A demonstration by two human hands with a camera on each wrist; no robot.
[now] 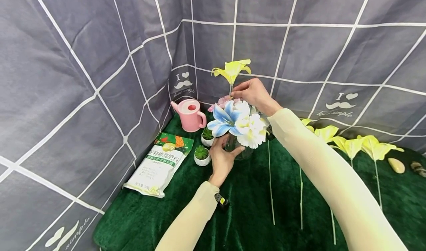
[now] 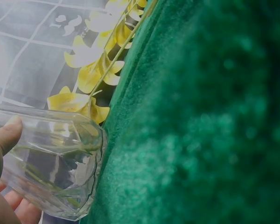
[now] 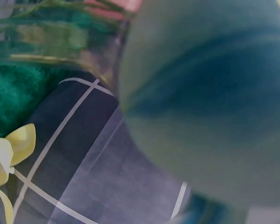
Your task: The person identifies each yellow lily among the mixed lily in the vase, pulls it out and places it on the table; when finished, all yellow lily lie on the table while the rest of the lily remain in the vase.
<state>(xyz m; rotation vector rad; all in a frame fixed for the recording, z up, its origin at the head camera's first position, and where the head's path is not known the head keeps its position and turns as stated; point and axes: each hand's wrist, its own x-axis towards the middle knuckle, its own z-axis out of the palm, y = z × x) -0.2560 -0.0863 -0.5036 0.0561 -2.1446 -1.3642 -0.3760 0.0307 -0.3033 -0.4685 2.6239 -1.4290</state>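
My left hand [image 1: 222, 158] grips the clear glass vase [image 2: 56, 154], its thumb and fingers around the side. Out of the vase rise a blue-and-white lily [image 1: 225, 120], white flowers [image 1: 254, 130] and pink flowers [image 1: 223, 102]. Above them stands a yellow lily [image 1: 232, 70], and my right hand [image 1: 255, 94] pinches its stem just below the bloom. Whether that stem reaches into the vase is hidden behind the other flowers. A blurred pale blue-green shape [image 3: 200, 93] fills much of the right wrist view and hides my right fingers there.
Several yellow lilies [image 1: 351, 147] lie on the green velvet cloth [image 1: 247, 206] to the right, near a yellowish stone [image 1: 396, 165]. On the left are a pink watering can [image 1: 189, 116], two small potted succulents [image 1: 201, 156] and a fertilizer bag [image 1: 158, 166]. A grey checked curtain [image 1: 266, 6] hangs behind.
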